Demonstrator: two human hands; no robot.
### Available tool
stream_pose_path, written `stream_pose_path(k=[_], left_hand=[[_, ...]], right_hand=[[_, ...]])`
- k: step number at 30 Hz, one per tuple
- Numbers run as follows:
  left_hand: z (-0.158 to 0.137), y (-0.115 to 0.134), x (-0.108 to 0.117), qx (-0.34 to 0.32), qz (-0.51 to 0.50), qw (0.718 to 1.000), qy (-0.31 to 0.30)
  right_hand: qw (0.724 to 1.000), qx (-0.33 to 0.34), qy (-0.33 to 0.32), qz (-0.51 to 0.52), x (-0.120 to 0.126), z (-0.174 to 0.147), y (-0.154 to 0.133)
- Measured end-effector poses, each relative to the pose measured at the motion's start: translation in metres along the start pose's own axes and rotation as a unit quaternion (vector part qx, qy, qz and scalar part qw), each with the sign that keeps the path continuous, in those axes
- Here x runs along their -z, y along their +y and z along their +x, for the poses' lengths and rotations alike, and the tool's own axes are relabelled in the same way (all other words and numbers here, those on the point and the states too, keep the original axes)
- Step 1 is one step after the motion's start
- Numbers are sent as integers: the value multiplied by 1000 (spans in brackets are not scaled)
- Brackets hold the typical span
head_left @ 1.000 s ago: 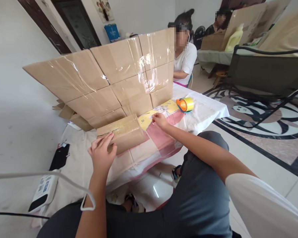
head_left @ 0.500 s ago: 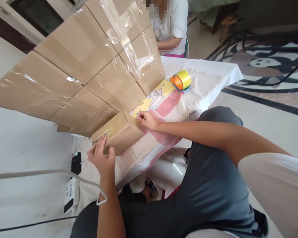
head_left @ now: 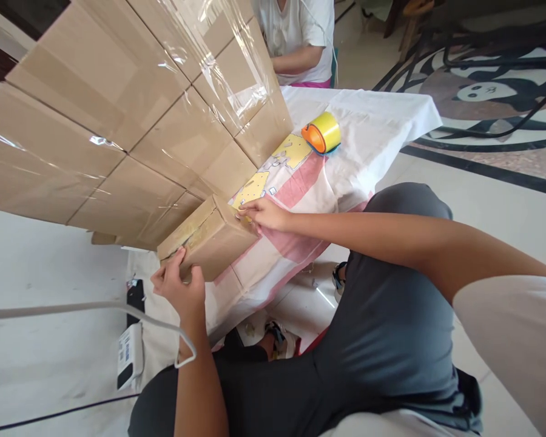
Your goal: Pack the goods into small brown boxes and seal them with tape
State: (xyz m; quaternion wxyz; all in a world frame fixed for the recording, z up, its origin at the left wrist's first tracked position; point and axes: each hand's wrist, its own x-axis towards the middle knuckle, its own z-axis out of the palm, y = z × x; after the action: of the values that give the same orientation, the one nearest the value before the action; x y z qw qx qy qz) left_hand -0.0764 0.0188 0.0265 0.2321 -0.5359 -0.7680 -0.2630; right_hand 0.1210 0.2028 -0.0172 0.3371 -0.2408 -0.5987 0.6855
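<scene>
A small closed cardboard box (head_left: pixel 216 243) lies on the cloth-covered table, with clear tape along its top seam. My left hand (head_left: pixel 179 282) grips its near left end, the fingertips at the top edge and the thumb against the front side. At the opposite end, my right hand (head_left: pixel 268 215) has its fingers bent against the box's right end face. Whether a bit of tape lies under those fingers, I cannot tell. Behind the box rises a tall stack of taped cardboard boxes (head_left: pixel 182 133).
A yellow and orange tape roll (head_left: pixel 327 130) rests on the white and pink tablecloth (head_left: pixel 368 121). Across the table sits a person in a white shirt (head_left: pixel 312 30). A grey cable (head_left: pixel 86 308) crosses on the left, near a white power strip (head_left: pixel 130 355).
My right hand's fingers have gone from a loose pinch beside the box to lying against its end. My left hand stays on the box. The view has shifted slightly.
</scene>
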Motion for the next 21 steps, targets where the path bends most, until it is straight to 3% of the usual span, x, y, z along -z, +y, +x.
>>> stream_pose_path(k=[5,9,21], left_hand=[[-1,0,1,-8,-17,1000,-4],[-2,-2,1,-12,-32,999,-12],[1,0,-2,-34,-58,998,-11]], right_hand=[[999,-27,3,29,-8,-15,-3],[997,-26,54,52,-17,-31,-3],[998,-11,-27,64,-14,-30,-4]])
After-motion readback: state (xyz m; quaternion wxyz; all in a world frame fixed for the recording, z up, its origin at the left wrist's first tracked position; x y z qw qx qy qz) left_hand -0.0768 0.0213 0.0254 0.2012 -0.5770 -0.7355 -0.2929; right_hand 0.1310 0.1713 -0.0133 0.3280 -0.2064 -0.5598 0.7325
